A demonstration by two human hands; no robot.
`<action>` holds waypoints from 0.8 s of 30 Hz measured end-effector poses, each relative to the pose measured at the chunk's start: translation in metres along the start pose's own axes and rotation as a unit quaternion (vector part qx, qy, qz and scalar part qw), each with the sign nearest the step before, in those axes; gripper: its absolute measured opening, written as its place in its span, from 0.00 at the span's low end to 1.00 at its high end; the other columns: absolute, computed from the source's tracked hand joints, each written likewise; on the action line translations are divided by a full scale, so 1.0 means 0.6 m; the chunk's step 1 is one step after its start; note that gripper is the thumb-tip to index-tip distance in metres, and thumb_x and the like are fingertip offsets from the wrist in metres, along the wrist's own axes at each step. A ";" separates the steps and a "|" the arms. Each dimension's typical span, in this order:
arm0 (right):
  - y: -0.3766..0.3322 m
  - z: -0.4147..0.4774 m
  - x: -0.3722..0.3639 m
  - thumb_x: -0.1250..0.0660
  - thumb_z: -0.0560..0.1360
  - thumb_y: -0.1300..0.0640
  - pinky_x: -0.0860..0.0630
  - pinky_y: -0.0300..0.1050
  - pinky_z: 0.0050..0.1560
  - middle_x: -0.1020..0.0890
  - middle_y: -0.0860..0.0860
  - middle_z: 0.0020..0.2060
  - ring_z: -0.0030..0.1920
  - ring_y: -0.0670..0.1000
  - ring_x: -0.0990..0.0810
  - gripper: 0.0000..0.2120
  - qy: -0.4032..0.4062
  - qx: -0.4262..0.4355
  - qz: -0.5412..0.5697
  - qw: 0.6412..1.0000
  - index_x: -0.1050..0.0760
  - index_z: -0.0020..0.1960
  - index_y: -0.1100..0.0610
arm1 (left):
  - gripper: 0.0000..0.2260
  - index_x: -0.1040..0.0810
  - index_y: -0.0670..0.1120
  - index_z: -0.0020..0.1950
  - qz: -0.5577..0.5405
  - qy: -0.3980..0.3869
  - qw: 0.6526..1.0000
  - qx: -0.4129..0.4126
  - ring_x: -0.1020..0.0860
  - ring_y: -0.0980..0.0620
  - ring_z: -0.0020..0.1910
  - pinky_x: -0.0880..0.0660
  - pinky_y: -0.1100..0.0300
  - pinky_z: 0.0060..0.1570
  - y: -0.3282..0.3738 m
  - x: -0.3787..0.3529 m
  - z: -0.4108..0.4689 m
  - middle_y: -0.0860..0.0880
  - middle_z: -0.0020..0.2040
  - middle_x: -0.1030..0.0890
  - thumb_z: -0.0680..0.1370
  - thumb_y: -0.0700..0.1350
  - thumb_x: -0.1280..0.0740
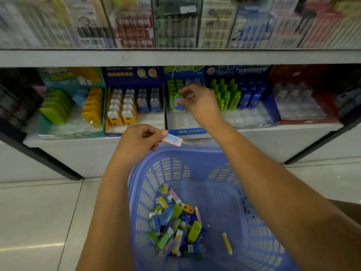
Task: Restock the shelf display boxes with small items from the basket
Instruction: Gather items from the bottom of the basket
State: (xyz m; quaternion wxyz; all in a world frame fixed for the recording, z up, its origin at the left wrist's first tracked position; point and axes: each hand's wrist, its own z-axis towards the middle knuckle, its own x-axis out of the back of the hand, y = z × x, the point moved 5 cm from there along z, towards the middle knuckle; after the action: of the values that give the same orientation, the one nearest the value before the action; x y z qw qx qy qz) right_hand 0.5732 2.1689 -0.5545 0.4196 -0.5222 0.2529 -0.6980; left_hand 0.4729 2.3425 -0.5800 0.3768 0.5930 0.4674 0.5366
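A green packet (178,97) is pinched by the right hand (200,103) just above centre frame, right at the green row in the middle blue box (190,131). A pink-white packet (172,139) is pinched by the left hand (136,140) at centre, over the basket (205,155) rim. Loads of items (175,222) are piled in the basket's bottom, lower centre, with one yellow stick (227,243) left apart on the right.

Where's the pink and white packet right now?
Head view: the left hand pinches the pink and white packet just above the far rim of the blue basket, down-left of the right hand holding a green packet.
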 end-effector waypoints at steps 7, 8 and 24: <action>-0.010 0.015 -0.023 0.27 0.70 0.61 0.27 0.25 0.40 0.22 0.46 0.39 0.35 0.38 0.25 0.09 -0.068 0.023 -0.058 0.996 0.19 0.49 0.60 | 0.05 0.20 0.45 0.41 -0.060 0.044 0.997 0.005 0.22 0.61 0.29 0.24 0.69 0.32 -0.013 0.024 0.007 0.49 0.33 0.19 0.74 0.46 0.29; -0.009 0.012 -0.025 0.27 0.70 0.61 0.26 0.31 0.43 0.22 0.49 0.41 0.36 0.41 0.25 0.08 -0.065 0.032 -0.077 0.994 0.19 0.49 0.61 | 0.05 0.20 0.45 0.42 -0.076 0.049 0.996 0.008 0.21 0.61 0.29 0.24 0.69 0.33 -0.012 0.026 0.008 0.48 0.34 0.19 0.75 0.45 0.30; -0.070 -0.097 0.023 0.28 0.71 0.54 0.25 0.42 0.39 0.20 0.48 0.43 0.34 0.44 0.27 0.22 -0.200 0.068 -0.105 0.972 0.28 0.63 0.47 | 0.02 0.20 0.49 0.47 -0.068 0.055 0.988 -0.125 0.18 0.57 0.39 0.22 0.67 0.41 0.065 -0.025 -0.002 0.51 0.41 0.17 0.75 0.45 0.30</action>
State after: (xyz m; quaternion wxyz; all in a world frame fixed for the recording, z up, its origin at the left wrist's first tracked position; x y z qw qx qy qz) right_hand 0.5036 2.1742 -0.5335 0.4206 -0.6448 0.0596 -0.6354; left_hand 0.4778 2.3171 -0.5470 0.4572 0.4778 0.4556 0.5958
